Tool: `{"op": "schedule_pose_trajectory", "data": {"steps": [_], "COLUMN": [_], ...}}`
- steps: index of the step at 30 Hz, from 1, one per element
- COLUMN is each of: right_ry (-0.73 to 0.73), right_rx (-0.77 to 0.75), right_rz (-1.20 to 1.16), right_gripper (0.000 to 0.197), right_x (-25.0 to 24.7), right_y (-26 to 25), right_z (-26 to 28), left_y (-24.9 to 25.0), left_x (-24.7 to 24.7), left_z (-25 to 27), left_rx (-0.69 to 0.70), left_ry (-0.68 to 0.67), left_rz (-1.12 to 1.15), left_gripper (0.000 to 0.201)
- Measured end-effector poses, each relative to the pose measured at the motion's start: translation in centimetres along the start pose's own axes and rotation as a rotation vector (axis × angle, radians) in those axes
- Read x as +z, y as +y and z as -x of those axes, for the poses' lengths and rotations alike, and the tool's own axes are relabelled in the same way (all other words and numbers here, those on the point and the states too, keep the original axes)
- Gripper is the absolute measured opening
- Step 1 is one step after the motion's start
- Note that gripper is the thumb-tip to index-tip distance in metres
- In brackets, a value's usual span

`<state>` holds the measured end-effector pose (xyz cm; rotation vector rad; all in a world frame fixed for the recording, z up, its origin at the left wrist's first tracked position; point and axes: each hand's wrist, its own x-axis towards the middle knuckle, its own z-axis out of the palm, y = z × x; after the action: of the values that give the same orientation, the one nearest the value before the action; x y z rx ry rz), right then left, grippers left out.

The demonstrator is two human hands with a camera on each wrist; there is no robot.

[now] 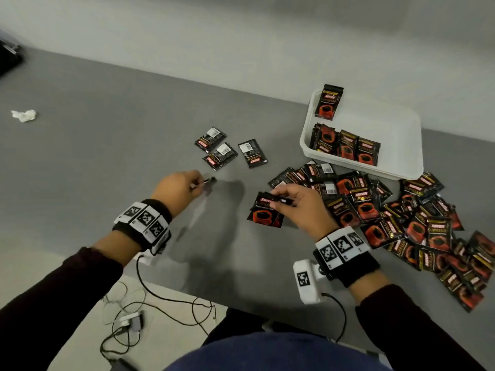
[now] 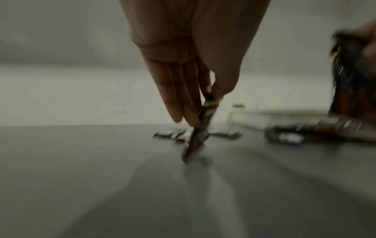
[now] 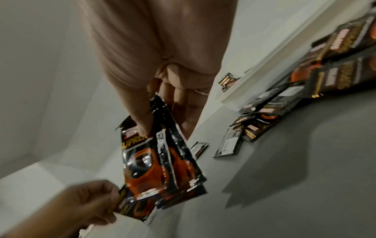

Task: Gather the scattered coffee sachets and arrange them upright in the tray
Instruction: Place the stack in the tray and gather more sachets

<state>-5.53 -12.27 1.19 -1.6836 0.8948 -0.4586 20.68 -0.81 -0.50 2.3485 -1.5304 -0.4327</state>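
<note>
Between the thumb and fingertips of the left hand point(image 1: 179, 186) hangs one black foil coffee sachet point(image 2: 200, 128), pinched by its top edge. Beside it, the right hand point(image 1: 300, 207) grips a small fanned stack of black-and-orange sachets point(image 3: 162, 162). Beyond those fingers stands the white plastic tray point(image 1: 396, 145) with a few upright sachets point(image 1: 348, 145); the loose heap of sachets point(image 1: 417, 223) lies beside the right hand.

Left-wrist view is motion-blurred; I cannot read the pinched sachet point(image 2: 200, 128) (edge-on). Sachet pile point(image 1: 417, 231) runs past the right edge.

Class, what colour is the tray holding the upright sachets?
White tray; clearest in the head view.
</note>
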Motion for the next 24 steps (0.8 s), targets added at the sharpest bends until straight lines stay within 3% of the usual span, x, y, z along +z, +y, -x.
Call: {"op": "schedule_pose_trajectory", "data": {"steps": [4, 8, 12, 15, 20, 22, 24], "right_ry": [-0.156, -0.135, -0.096, -0.101, -0.021, -0.003, 0.024], "right_rx": [-0.220, -0.276, -0.249, -0.143, -0.040, -0.020, 0.035], "right_rz": [0.213, 0.288, 0.341, 0.310, 0.190, 0.185, 0.169], "right_gripper": [0.024, 0.020, 0.020, 0.021, 0.023, 0.031, 0.040], "right_x": [0.7, 1.2, 0.8, 0.2, -0.8, -1.0, -1.2], "right_y": [-0.6, -0.5, -0.1, 0.7, 1.8, 2.2, 2.4], "right_z": [0.5, 0.8, 0.9, 1.2, 1.5, 1.6, 1.7], "left_y": [5.0, 8.5, 9.1, 7.7, 2.3, 0.9, 0.2], "left_x": [-0.4, 0.5, 1.7, 1.8, 1.8, 2.1, 2.7], "left_z": [1.4, 1.7, 1.1, -0.4, -7.2, -9.4, -10.7], "left_rx": [0.186, 0.276, 0.180, 0.110, -0.148, -0.175, -0.117], "left_ry": [-0.090, -0.174, -0.336, -0.431, -0.038, -0.046, -0.171], "left_rz": [0.111, 0.198, 0.424, 0.556, 0.256, 0.149, -0.018], "left_gripper": [0.015, 0.014, 0.021, 0.029, 0.018, 0.025, 0.044]}}
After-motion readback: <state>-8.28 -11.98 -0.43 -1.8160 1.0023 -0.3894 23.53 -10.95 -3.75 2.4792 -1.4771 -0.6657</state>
